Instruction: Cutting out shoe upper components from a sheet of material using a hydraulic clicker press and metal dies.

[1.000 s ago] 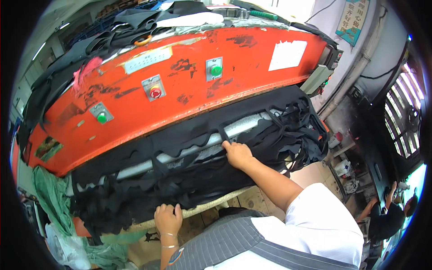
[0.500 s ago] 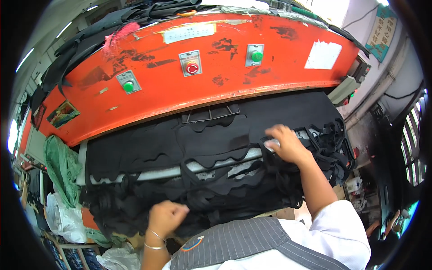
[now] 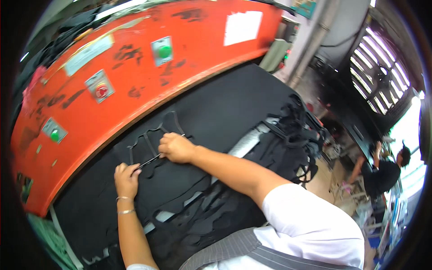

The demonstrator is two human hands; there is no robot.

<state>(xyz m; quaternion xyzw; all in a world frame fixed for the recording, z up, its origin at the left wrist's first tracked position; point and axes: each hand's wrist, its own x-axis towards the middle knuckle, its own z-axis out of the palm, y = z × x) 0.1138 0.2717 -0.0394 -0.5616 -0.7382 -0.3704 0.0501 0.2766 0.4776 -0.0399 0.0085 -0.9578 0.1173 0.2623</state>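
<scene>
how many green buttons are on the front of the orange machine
2: one green button near the left end of the orange front, the other right of the red button. None seem hidden.

A person works with 2 bare hands near each other, the right hand (image 3: 176,147) farther forward, knuckles up and fingers curled. The left hand (image 3: 127,179) pinches, its thumb toward the right. The left forearm (image 3: 134,236) rises steeply; the right forearm (image 3: 225,164) angles across from the lower right.
</scene>
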